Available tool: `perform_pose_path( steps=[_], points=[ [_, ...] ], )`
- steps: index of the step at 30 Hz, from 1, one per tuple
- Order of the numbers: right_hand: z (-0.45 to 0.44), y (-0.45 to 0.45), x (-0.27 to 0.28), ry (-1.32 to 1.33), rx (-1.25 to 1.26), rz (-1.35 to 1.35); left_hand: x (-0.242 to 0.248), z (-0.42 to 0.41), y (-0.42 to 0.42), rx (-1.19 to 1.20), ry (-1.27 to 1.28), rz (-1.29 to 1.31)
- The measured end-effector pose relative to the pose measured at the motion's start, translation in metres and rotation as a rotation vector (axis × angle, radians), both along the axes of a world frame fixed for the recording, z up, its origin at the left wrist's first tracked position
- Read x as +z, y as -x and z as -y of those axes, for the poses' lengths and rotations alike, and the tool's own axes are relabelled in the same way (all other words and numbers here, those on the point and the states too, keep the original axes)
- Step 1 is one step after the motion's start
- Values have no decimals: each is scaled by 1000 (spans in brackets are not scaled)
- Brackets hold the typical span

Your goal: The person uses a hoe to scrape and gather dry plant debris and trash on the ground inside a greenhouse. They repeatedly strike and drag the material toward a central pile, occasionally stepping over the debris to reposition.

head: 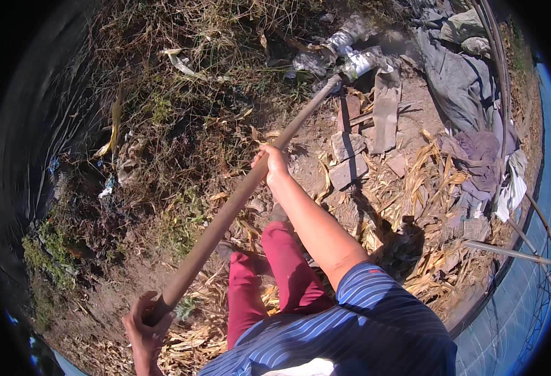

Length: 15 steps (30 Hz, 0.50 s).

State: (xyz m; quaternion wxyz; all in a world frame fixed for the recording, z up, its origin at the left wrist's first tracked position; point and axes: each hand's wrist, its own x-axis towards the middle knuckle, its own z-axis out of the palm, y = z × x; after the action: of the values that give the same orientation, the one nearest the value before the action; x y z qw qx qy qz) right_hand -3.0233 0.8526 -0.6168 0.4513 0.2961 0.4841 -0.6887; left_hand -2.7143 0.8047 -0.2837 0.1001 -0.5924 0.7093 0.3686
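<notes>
A long wooden pole (219,223) slants across the view from lower left to upper right. My left hand (147,319) is wrapped around its near, thicker end. Farther along, about mid-length, my right hand (274,163) grips the same pole, with the arm stretched forward. The far end meets crumpled whitish plastic sheeting (357,63) on the ground; whether a tool head is fixed there, I cannot tell. Below that end lie a strip of grey-brown cloth-like material (386,113) and broken bricks or stone blocks (348,171).
Dry weeds and stalks (172,108) are heaped on the left, beside dark sheeting (26,122). Dry corn husks (421,183) litter the soil at right. Grey fabric (463,80), purplish cloth (475,150) and metal pipes (510,252) lie along the right side, near a bluish sheet-covered structure (487,324).
</notes>
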Motion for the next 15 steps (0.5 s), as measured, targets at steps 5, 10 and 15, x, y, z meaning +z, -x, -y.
perform_pose_path(
  steps=[5,10,15],
  points=[
    [33,99,25,175,-68,15,70,35,116,-323,313,-57],
    [-17,64,-44,97,-90,319,2,-13,29,-627,78,396],
    [-113,-59,-92,-296,108,319,-188,-179,-181,-526,-7,437]
  ],
)
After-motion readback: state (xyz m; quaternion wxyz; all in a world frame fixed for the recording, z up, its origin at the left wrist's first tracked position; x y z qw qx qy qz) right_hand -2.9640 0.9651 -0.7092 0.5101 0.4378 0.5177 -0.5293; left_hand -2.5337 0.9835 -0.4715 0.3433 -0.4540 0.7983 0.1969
